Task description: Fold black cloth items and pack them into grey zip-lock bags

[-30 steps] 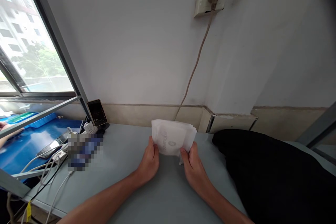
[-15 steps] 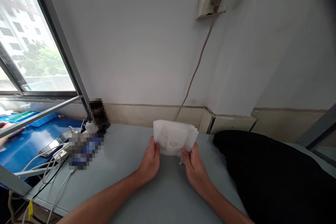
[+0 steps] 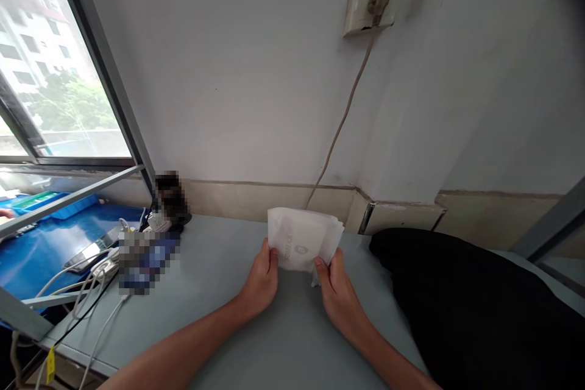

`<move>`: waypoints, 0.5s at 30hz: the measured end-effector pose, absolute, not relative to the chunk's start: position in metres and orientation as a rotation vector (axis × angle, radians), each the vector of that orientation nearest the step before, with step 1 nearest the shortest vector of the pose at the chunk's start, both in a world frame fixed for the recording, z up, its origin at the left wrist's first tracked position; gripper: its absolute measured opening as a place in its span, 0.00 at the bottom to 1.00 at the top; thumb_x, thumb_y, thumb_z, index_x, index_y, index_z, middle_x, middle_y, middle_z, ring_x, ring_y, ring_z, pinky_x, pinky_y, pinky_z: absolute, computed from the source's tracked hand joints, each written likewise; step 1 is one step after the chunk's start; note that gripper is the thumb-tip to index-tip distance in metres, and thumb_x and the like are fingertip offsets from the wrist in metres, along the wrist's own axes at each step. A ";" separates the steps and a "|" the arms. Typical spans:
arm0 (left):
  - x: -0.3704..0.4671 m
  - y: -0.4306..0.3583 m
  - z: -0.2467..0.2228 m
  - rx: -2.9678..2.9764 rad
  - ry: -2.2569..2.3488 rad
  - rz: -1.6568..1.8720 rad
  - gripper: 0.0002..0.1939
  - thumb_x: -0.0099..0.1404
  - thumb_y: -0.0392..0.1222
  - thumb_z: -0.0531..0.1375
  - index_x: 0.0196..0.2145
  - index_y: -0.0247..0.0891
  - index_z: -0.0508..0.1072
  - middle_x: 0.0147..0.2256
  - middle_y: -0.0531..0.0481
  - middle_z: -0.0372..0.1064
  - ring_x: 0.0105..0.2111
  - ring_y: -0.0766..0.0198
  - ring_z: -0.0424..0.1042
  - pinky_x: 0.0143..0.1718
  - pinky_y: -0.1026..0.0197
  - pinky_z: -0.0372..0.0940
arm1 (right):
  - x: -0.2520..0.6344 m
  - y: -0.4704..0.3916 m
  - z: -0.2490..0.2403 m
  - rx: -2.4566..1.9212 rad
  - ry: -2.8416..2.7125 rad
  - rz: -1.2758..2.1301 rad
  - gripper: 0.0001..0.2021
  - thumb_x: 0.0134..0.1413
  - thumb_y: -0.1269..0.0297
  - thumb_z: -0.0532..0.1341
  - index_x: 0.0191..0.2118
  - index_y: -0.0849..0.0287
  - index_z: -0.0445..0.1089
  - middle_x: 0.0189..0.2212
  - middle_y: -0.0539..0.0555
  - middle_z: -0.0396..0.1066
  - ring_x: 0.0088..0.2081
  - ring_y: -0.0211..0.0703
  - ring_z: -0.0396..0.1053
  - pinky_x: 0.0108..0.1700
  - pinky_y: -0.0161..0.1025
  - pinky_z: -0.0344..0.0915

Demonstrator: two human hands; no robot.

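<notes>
Wall: I see smooth, pale grey paint (image 3: 251, 73) across the back.
Tabletop: grey, flat and dull-sheened (image 3: 292, 341), running up to the wall.
Black cloth: matte, soft-edged heap (image 3: 475, 304) on the tabletop, well to the right of the packet.
Blue surface: glossy (image 3: 55, 241), beyond the metal bar (image 3: 86, 193) on my left.
White packet: thin, slightly see-through and roughly rectangular (image 3: 292, 237), layered at its right edge, with grey print; it is held up in front of me at the tabletop's middle. I cannot tell what, if anything, is inside.
Left hand: curled closed (image 3: 260, 283), pinching the packet's left edge, thumb in front.
Right hand: curled likewise (image 3: 340, 295), gripping the packet's lower right corner.
Blue tray: shallow, plastic-looking (image 3: 77, 207), on the blue surface; I cannot make out its contents clearly.
Socket: squarish, off-white plate (image 3: 359, 3) with a dirty plug in it.
Cord: thin, brownish (image 3: 346, 109), hanging from the plug down behind the packet.
</notes>
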State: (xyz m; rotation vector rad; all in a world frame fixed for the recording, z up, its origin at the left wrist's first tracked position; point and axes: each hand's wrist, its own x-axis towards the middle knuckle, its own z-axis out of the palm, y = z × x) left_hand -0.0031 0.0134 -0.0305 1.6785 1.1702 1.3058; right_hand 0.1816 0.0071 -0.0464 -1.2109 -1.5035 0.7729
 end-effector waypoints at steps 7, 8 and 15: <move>-0.006 0.016 -0.029 1.691 1.216 1.271 0.22 0.79 0.57 0.45 0.53 0.39 0.69 0.51 0.41 0.74 0.51 0.52 0.72 0.56 0.49 0.66 | 0.182 0.006 -0.043 -1.224 -1.512 0.786 0.18 0.71 0.40 0.49 0.44 0.51 0.59 0.34 0.51 0.68 0.34 0.48 0.68 0.35 0.43 0.66; -0.008 0.018 -0.028 1.693 1.241 1.266 0.21 0.79 0.56 0.45 0.51 0.39 0.70 0.49 0.42 0.75 0.49 0.52 0.73 0.54 0.49 0.66 | 0.182 0.006 -0.042 -1.223 -1.515 0.792 0.18 0.70 0.41 0.50 0.44 0.51 0.59 0.34 0.51 0.68 0.35 0.48 0.68 0.35 0.43 0.66; -0.018 0.028 -0.026 1.623 1.324 1.178 0.17 0.77 0.52 0.49 0.41 0.39 0.71 0.40 0.46 0.74 0.43 0.53 0.72 0.48 0.51 0.67 | 0.185 0.012 -0.044 -1.154 -1.436 0.983 0.18 0.68 0.41 0.54 0.43 0.52 0.63 0.31 0.49 0.69 0.33 0.49 0.68 0.35 0.45 0.69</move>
